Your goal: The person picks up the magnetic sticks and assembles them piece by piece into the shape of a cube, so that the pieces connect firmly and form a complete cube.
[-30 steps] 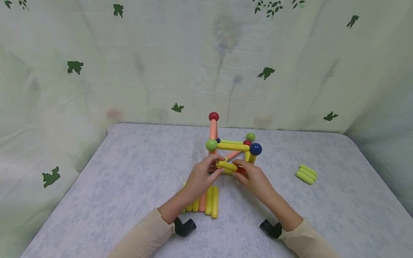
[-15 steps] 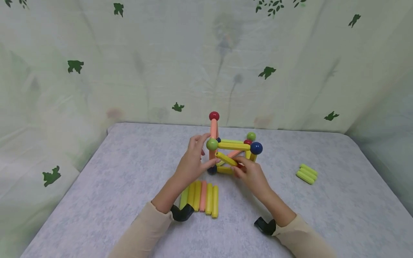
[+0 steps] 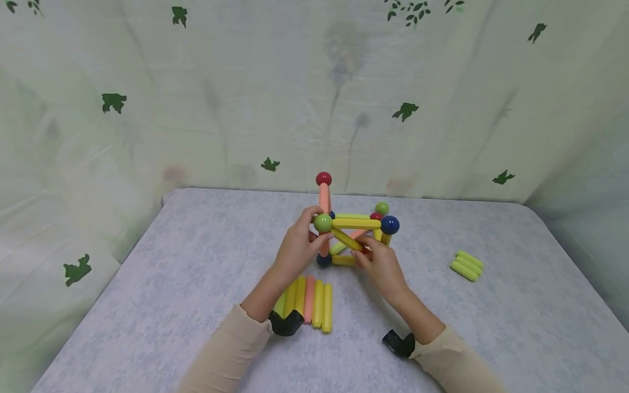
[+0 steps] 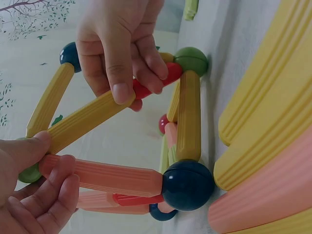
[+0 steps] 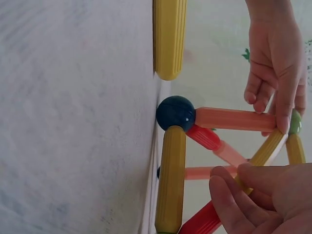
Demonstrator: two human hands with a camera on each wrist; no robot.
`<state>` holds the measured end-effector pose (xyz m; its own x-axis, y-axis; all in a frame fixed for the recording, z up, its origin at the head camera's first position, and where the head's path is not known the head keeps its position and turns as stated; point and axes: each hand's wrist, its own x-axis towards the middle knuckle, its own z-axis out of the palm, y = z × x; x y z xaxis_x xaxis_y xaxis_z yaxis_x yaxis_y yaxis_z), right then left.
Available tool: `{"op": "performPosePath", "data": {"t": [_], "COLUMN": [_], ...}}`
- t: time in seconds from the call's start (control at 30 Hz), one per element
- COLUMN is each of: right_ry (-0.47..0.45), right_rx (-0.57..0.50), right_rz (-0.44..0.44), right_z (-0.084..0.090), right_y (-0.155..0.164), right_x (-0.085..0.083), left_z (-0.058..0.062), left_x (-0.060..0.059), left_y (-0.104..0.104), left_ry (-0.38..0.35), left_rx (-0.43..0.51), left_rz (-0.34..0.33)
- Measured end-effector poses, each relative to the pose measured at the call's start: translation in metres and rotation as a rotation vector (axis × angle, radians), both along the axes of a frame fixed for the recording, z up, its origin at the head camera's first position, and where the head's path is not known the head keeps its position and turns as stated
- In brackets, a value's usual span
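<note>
Collapse looks the main risk: the left hand (image 3: 297,246) pinches the green ball (image 3: 322,222) atop the frame (image 3: 357,222), while right-hand fingers (image 3: 380,265) clamp the diagonal yellow stick's (image 3: 346,239) lower end; a hard push could pop magnetic joints.

Rod-and-ball frame (image 3: 351,229): standing mid-worktop (image 3: 147,305), towards the back.
Row of loose rods (image 3: 312,299): lying just before the frame.
Small rod stack (image 3: 467,265): sitting well apart, to the right.
</note>
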<state>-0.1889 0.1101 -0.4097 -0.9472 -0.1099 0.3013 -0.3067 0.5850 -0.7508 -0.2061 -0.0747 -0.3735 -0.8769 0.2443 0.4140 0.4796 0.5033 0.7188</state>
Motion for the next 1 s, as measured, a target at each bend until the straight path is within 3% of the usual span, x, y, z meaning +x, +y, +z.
{"op": "performPosePath", "data": {"t": [0.1,0.17,0.23,0.3,0.37,0.43,0.47,0.53,0.67,0.73,0.83,1.0], "right_ry": [0.015,0.099,0.261,0.483,0.678,0.748,0.726,0.581,0.180,0.056,0.003,0.069], "right_rx": [-0.010,0.008,0.016,0.020,0.019,0.038,0.059,0.103,0.138,0.100,0.046,0.024], "right_rz": [0.019,0.054,0.109,0.128,0.098,0.024,-0.014,-0.038,0.070,0.128,0.169,0.152], "right_z": [0.000,0.003,0.010,0.018,0.026,0.032,0.034,0.036,0.034,0.031,0.028,0.025], "right_y": [0.000,0.003,0.008,0.015,0.025,0.036,0.041,0.051,0.064,0.067,0.067,0.059], "right_x": [0.000,0.002,0.005,0.007,0.006,0.003,0.002,-0.002,-0.008,-0.010,-0.012,-0.010], "left_z": [-0.001,-0.002,-0.003,-0.004,-0.005,-0.006,-0.007,-0.007,-0.006,-0.006,-0.006,-0.006], "left_x": [0.001,0.001,0.002,0.003,0.003,0.004,0.004,0.005,0.006,0.004,-0.001,-0.014], "left_y": [0.000,0.000,0.000,0.002,0.004,0.006,0.008,0.011,0.015,0.015,0.014,0.008], "left_ry": [0.006,0.004,-0.007,-0.021,-0.042,-0.055,-0.058,-0.058,-0.026,-0.012,0.000,0.003], "left_rx": [0.003,0.003,0.005,0.005,0.003,-0.011,-0.022,-0.045,-0.085,-0.093,-0.092,-0.077], "left_rz": [0.009,0.011,0.013,0.015,0.020,0.031,0.039,0.056,0.095,0.100,0.099,0.092]}}
